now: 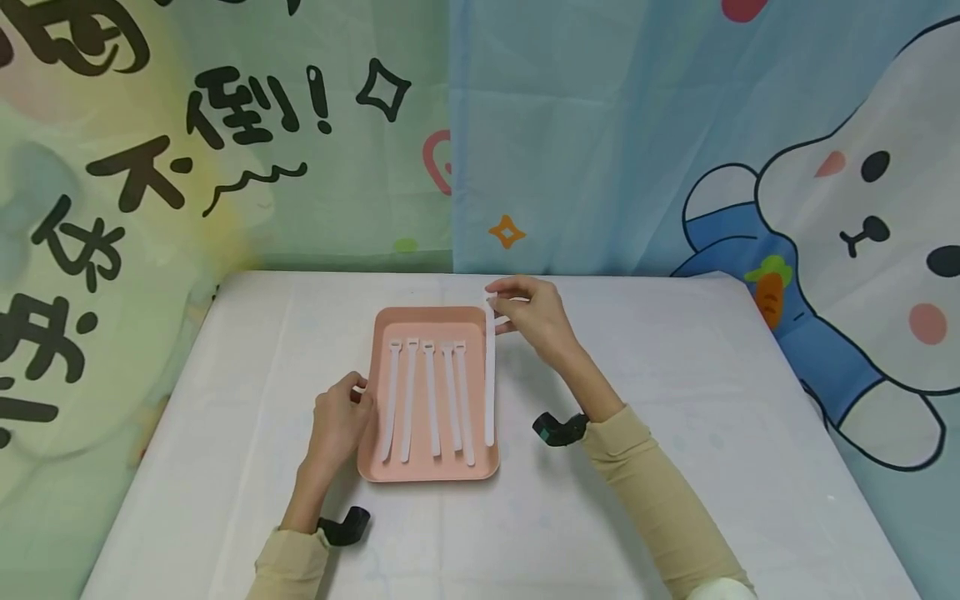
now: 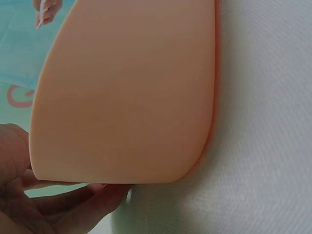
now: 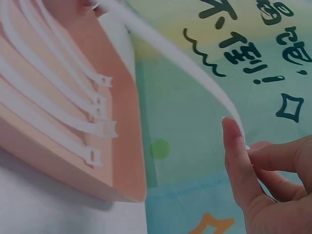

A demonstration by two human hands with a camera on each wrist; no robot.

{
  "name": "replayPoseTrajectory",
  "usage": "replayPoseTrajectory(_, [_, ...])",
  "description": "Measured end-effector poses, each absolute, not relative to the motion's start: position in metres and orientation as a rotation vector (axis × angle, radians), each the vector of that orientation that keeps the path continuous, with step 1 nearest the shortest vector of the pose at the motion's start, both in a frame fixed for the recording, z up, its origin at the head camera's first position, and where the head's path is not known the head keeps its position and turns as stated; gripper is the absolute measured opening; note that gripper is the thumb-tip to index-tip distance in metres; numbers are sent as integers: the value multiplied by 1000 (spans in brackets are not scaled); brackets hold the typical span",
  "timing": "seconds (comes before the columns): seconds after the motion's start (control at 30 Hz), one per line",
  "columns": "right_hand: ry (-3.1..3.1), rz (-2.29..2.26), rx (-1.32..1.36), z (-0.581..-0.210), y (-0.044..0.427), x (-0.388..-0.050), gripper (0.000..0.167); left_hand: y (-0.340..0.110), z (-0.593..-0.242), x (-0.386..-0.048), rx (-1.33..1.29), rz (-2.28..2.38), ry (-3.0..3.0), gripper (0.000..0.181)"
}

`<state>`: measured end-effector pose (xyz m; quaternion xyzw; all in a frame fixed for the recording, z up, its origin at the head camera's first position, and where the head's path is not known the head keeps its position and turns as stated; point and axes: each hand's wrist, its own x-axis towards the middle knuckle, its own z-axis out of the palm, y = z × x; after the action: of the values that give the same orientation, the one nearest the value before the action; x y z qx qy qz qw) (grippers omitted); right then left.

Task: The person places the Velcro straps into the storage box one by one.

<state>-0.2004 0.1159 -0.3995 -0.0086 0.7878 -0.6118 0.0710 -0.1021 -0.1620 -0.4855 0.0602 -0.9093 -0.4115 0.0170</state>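
A pink rectangular tray (image 1: 431, 322) lies on the white table. Inside it, several flat white cable ties (image 1: 431, 392) with slotted heads lie side by side. My right hand (image 1: 534, 315) pinches another white cable tie (image 1: 490, 375) by its end, between thumb and fingers, at the tray's far right corner. That tie hangs along the right side of the tray; in the right wrist view the held tie (image 3: 192, 70) bows in an arc. On the tray's left side, my left hand (image 1: 341, 421) holds the rim; the left wrist view shows its fingers (image 2: 92, 209) against the tray wall (image 2: 126, 97).
The white tablecloth (image 1: 675, 358) spreads around the tray. Behind the table hangs a printed backdrop (image 1: 570, 150) with dark lettering and a cartoon rabbit. Black wrist cameras (image 1: 558, 429) sit on both forearms.
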Motion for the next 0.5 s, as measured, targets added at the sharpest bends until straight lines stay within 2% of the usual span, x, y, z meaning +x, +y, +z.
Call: replayPoseTrajectory(0.5, [2418,-1700,-86,-437,108,-204,19,-163,-487,-104,204,-1276,-2840,16])
